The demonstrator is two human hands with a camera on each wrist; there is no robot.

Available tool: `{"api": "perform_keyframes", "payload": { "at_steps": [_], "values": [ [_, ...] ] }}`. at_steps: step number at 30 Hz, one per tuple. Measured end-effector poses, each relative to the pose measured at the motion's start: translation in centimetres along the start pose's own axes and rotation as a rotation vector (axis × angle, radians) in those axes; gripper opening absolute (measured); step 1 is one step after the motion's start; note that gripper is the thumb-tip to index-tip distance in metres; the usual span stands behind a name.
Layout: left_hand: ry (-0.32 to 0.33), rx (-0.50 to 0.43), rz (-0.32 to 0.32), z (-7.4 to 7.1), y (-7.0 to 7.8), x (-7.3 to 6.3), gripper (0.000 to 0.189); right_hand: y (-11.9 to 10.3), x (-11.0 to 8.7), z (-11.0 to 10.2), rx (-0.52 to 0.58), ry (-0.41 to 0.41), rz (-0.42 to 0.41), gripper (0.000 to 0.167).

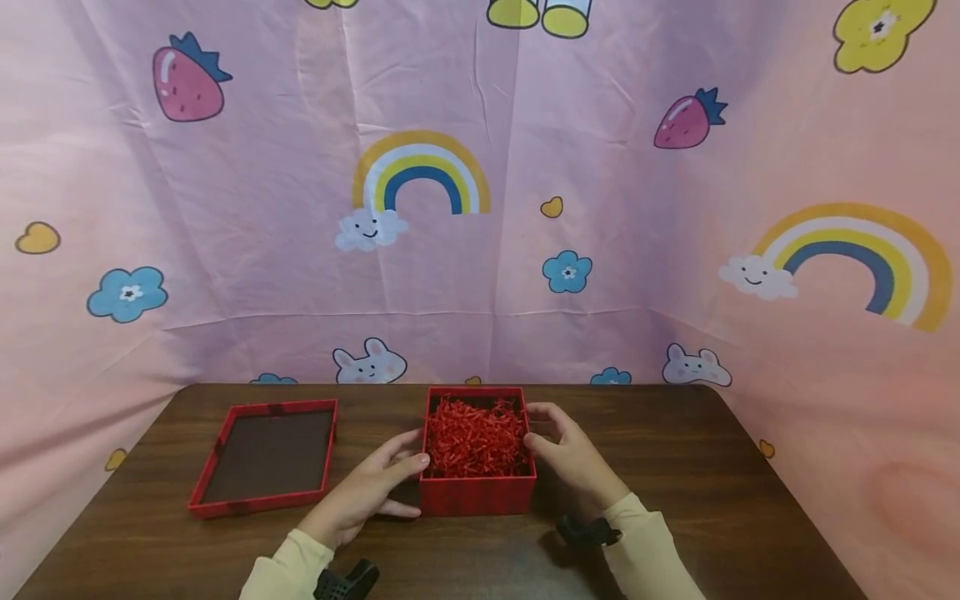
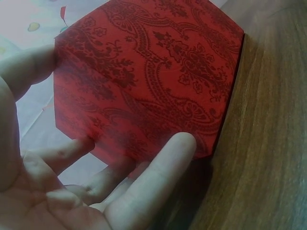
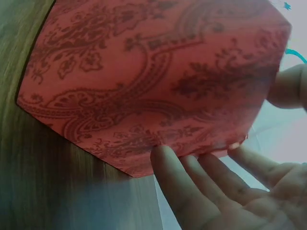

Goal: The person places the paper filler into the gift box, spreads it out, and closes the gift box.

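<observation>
A red square gift box (image 1: 477,497), lidless, stands on the brown wooden table (image 1: 450,560) at the middle. Red crinkle paper shred (image 1: 480,437) fills it almost to the rim. My left hand (image 1: 363,492) is at the box's left side, thumb at the rim and fingers extended along the wall. On the opposite side, my right hand (image 1: 573,454) touches the box with its thumb near the top edge and fingertips against the wall. Both wrist views show dark paisley printing on the box walls (image 2: 148,72) (image 3: 158,81).
To the left, the red-edged box lid (image 1: 270,458) lies with its dark inside facing up. A pink and lilac cloth (image 1: 450,275) with rainbows, strawberries and flowers hangs behind the table and along both sides. Each wrist wears a black camera mount (image 1: 348,581).
</observation>
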State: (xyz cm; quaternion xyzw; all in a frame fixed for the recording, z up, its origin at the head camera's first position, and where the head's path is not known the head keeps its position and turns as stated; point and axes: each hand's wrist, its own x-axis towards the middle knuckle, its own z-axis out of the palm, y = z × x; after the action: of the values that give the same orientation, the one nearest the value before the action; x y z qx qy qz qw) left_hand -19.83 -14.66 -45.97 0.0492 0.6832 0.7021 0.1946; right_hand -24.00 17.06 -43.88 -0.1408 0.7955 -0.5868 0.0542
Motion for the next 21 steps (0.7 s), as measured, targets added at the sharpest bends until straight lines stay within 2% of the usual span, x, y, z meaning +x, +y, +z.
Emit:
{"api": "perform_keyframes", "payload": {
  "at_steps": [3,7,18,21],
  "values": [
    [0.000,0.005,-0.001,0.00,0.00,0.02,0.075,0.19,-0.08,-0.36,0.047,-0.049,-0.005,0.052],
    [-0.001,0.016,0.004,-0.07,-0.02,0.05,0.074,0.53,0.08,-0.55,0.065,-0.075,-0.004,0.058],
    [-0.037,0.054,0.091,-0.45,0.16,0.15,0.071,0.61,0.19,-0.70,0.089,-0.106,-0.003,0.060],
    [-0.019,0.057,0.096,-0.55,0.29,0.12,0.069,0.55,0.20,-0.72,0.101,-0.114,-0.010,0.060]
  ]
}}
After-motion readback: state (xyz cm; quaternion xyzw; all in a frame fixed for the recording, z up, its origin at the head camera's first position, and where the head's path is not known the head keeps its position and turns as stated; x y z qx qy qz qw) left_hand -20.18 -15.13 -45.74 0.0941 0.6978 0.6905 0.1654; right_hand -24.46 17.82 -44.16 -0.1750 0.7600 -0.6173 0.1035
